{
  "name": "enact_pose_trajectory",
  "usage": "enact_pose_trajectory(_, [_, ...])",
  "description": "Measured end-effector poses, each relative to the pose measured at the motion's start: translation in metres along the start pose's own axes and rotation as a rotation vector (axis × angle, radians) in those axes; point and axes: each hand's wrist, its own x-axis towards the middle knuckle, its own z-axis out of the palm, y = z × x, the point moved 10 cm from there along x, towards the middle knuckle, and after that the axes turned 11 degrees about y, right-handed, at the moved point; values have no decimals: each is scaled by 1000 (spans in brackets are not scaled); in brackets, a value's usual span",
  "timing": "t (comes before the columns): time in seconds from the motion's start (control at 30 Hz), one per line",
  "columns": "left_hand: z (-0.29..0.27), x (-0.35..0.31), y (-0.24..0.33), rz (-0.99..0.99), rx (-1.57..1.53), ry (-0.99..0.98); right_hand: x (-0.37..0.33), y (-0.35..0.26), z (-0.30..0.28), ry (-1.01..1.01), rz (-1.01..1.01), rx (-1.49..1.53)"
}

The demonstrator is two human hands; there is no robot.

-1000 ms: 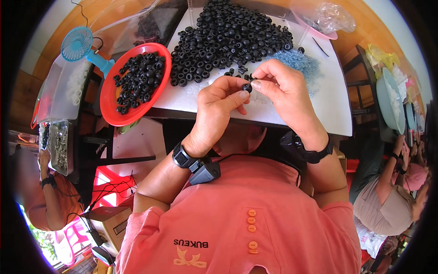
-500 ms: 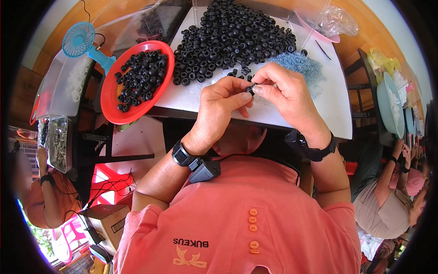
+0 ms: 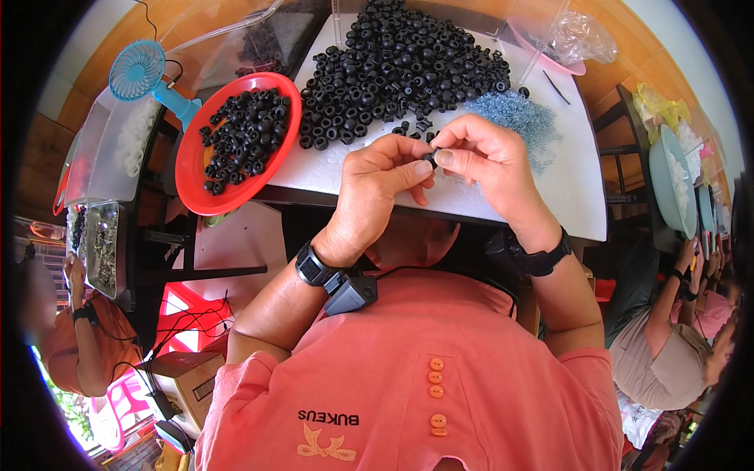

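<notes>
A small black ring-shaped part (image 3: 429, 158) is pinched between the thumb and fingers of my left hand (image 3: 384, 174). My right hand (image 3: 488, 158) meets it from the other side, thumb and forefinger pressed together at the same part; whether they hold a second piece is too small to tell. Both hands are over the near edge of the white tabletop (image 3: 572, 188). Just beyond my fingertips lie a few loose black parts (image 3: 402, 128). Behind them rises a large heap of the same black parts (image 3: 393, 67), with small clear-blue pieces (image 3: 514, 114) scattered to its right.
On the left, a red plate (image 3: 188, 182) holds more black parts, beside a blue fan (image 3: 137, 71). A pink tray (image 3: 577, 67) with a clear plastic bag (image 3: 585, 35) stands at the back right. Other people sit at both sides, near a pale green basin (image 3: 667, 184).
My right thumb and forefinger have shifted slightly on the black part. The left hand keeps its grip almost in place.
</notes>
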Motion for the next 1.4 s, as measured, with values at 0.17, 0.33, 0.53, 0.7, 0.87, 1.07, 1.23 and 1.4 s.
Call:
enact_pose_trajectory(0.17, [2, -1, 1, -2, 14, 5, -2, -7, -4, 93, -103, -73])
enact_pose_trajectory(0.33, [0, -1, 0, 1, 67, 16, -3, -21, 1, 117, -207, -312])
enact_pose_trajectory(0.53, [2, -3, 1, -12, 71, 20, -8, -33, -2, 107, -344, -375])
enact_pose_trajectory(0.7, [1, -2, 0, -5, 86, 22, -11, -39, -2, 101, -426, -389])
enact_pose_trajectory(0.87, [1, -3, 0, 10, 94, 26, -7, -19, -1, 114, -240, -338])
enact_pose_trajectory(1.07, [0, -4, 1, -1, 92, 27, -11, -28, -1, 169, -333, -365])
enact_pose_trajectory(1.23, [1, -2, 1, -40, 64, 30, -8, -11, -7, 149, -163, -201])
enact_pose_trajectory(1.4, [1, -2, 0, -51, 22, 12, -5, -10, -12, 172, -121, -142])
